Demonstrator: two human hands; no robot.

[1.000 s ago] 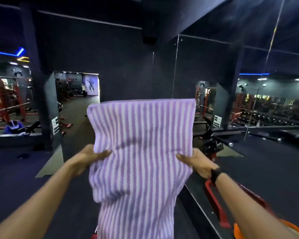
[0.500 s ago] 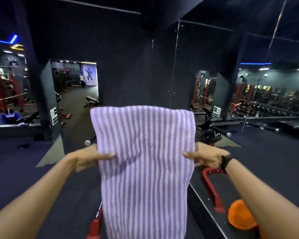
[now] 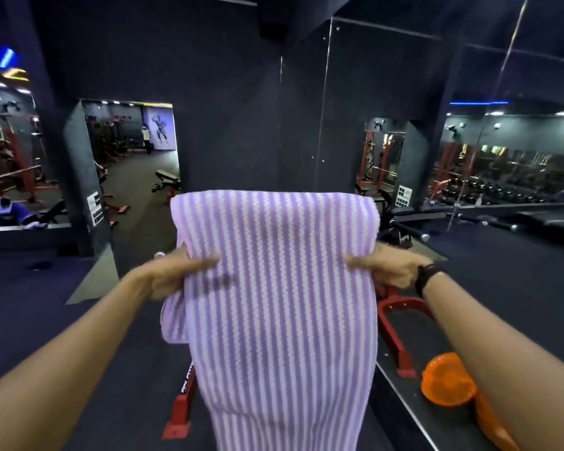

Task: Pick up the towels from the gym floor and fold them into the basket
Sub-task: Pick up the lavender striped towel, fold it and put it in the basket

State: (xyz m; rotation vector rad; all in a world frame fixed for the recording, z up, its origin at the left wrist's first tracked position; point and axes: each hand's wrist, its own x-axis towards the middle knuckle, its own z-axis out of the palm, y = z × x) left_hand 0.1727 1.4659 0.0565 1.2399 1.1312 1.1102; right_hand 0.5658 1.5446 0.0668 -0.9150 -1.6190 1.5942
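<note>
The towel (image 3: 275, 288) is held up at chest height, well above the floor, probably so that its upper part can be folded over evenly while the rest hangs straight. Its left edge is pinched by the left hand (image 3: 173, 275) and its right edge by the right hand (image 3: 389, 266), thumbs on the near face. Both arms are stretched forward. An orange thing (image 3: 448, 380), perhaps the basket, lies lower right.

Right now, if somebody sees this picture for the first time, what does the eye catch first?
First the purple and white striped towel, held up in the centre with its top folded over. The left hand and the right hand grip its two side edges. Next, the orange basket low on the right, beside the mirror wall.
</note>
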